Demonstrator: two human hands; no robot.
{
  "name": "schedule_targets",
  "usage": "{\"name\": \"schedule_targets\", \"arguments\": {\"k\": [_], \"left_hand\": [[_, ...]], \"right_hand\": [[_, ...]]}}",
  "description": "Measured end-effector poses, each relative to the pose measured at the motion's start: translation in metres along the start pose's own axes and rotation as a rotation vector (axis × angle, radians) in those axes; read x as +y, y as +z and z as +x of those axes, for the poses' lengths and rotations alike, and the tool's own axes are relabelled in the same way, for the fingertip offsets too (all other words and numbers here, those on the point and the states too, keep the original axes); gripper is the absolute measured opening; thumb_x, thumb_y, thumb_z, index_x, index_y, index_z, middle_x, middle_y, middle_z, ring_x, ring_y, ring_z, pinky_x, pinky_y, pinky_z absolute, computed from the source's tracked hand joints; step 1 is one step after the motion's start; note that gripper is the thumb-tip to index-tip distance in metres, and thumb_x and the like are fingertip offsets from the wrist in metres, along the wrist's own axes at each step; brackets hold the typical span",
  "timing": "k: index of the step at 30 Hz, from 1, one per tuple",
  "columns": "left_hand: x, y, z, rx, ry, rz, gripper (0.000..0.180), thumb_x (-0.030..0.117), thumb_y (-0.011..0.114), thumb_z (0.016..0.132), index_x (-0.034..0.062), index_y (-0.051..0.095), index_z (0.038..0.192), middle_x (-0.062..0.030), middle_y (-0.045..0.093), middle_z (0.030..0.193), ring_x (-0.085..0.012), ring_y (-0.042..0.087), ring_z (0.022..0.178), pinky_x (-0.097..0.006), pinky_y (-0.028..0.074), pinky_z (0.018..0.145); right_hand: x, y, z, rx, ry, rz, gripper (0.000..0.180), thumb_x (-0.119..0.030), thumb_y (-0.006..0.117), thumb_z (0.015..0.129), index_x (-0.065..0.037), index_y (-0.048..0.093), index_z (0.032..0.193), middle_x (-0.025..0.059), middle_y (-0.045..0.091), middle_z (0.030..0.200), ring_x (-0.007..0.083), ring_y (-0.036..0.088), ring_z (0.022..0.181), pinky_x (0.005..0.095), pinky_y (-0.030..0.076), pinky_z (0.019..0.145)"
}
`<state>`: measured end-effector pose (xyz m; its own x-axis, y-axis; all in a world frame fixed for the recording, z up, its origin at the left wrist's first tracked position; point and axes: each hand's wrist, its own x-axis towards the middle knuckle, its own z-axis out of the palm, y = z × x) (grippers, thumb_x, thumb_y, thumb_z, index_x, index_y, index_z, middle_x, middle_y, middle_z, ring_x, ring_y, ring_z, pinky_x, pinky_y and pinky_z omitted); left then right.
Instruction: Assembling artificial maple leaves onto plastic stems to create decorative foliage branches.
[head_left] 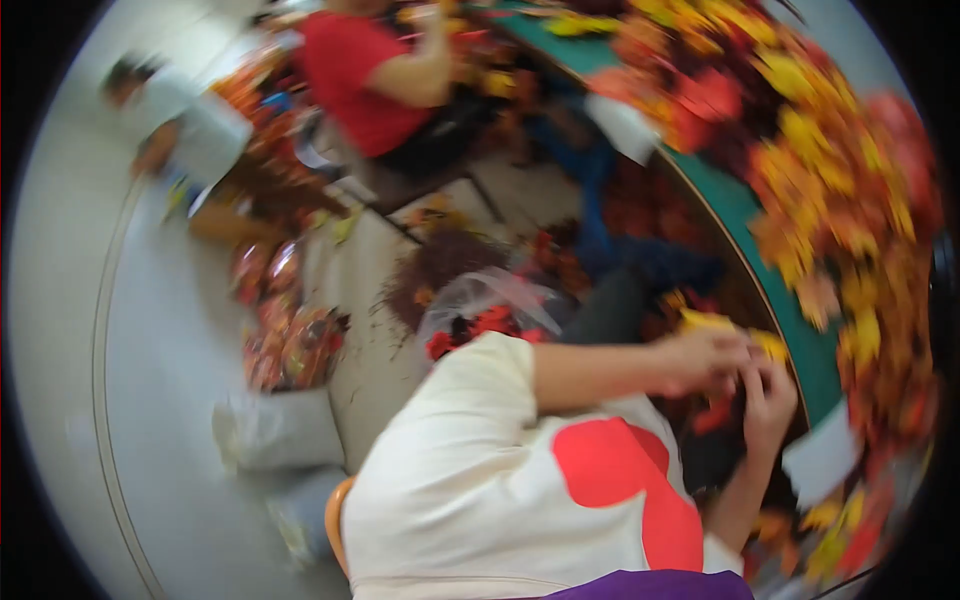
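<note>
My left hand [704, 360] reaches across from the left, its fingers closed around a yellow artificial leaf [706, 320]. Fingertips of my right hand [770, 402] meet it from the right, pinched at the same spot, with more yellow [770, 346] showing just beyond them. Motion blur hides the leaf's stem and exact outline, and whether the two yellow parts are one piece. Both hands are close to the edge of the green table [745, 225], above my lap. Below them, some red leaf pieces [712, 412] show dimly.
Heaped orange, red and yellow leaves [840, 210] cover the table. White paper pieces [822, 466] lie at its edge. A clear bag with red leaves [492, 322] stands on the floor, near filled bags [290, 345]. A person in red [365, 75] sits ahead; another [200, 135] bends at far left.
</note>
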<state>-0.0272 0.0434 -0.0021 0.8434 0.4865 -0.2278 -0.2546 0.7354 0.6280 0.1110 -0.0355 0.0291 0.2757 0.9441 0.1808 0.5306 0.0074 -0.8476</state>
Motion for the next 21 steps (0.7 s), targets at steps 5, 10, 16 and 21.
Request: {"name": "schedule_targets", "arguments": {"k": [5,10,16,21], "left_hand": [[0.031,0.009,-0.006,0.027,-0.126,-0.133,0.03,0.013,0.058,0.086,0.0041,0.047,0.112,-0.0049,0.056,0.09,-0.0119,0.057,0.079,-0.025,0.049,0.068],[0.004,0.004,0.001,-0.045,-0.14,0.136,0.03,0.007,0.064,0.08,0.0031,0.05,0.107,-0.0052,0.057,0.09,-0.0123,0.058,0.078,-0.027,0.05,0.073],[0.002,0.007,0.0,0.15,0.284,0.559,0.023,0.001,0.065,0.078,-0.0009,0.059,0.1,-0.0023,0.058,0.082,-0.0092,0.058,0.072,-0.022,0.05,0.067],[0.013,0.008,-0.002,0.057,-0.092,0.189,0.019,0.009,0.056,0.087,-0.0021,0.059,0.102,-0.0038,0.061,0.083,-0.0094,0.059,0.072,-0.022,0.051,0.068]], "right_hand": [[-0.005,-0.006,0.022,0.069,0.019,0.081,0.01,-0.007,0.062,0.078,0.003,0.06,0.08,0.0082,0.064,0.07,0.0111,0.061,0.064,0.0242,0.047,0.059],[-0.005,-0.023,0.017,0.108,0.073,0.086,0.008,-0.004,0.06,0.08,0.003,0.059,0.079,0.0033,0.062,0.069,0.006,0.057,0.065,0.0216,0.045,0.06],[-0.002,-0.029,0.012,0.156,-0.009,0.035,0.01,-0.006,0.063,0.078,0.003,0.06,0.079,0.0067,0.064,0.073,0.0117,0.06,0.065,0.024,0.046,0.06],[-0.001,-0.026,0.015,0.181,-0.121,-0.066,0.01,-0.006,0.066,0.076,0.001,0.06,0.082,0.0075,0.065,0.076,0.0136,0.061,0.066,0.0239,0.046,0.06]]}}
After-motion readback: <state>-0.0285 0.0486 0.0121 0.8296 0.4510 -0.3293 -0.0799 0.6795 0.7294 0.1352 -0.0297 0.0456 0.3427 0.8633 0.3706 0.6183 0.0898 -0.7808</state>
